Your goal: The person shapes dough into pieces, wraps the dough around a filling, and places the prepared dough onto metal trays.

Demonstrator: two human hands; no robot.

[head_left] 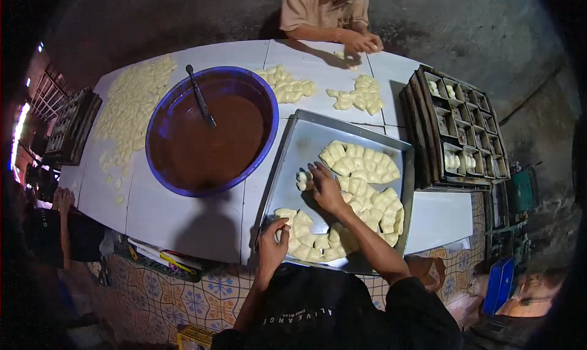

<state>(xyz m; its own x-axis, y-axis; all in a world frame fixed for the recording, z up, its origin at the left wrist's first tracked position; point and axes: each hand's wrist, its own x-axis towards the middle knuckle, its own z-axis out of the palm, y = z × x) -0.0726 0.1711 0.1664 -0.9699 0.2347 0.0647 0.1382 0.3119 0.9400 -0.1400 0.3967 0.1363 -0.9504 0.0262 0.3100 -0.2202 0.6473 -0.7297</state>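
On a square metal tray (294,142) lie clusters of pale dough pieces (358,162), joined in rows at the right and front. My right hand (326,190) is over the tray's middle left, fingers curled on a small dough piece (302,180) apart from the clusters. My left hand (273,243) is at the tray's front left corner, fingertips curled in at the edge of the dough there; what they hold, if anything, is hidden.
A blue tub (211,130) of brown mixture with a utensil stands left, loose dough (134,96) beyond it. Stacked molds (458,130) stand right, more molds (70,127) far left. A co-worker (324,20) works across the table; another person's hands (64,200) show at left.
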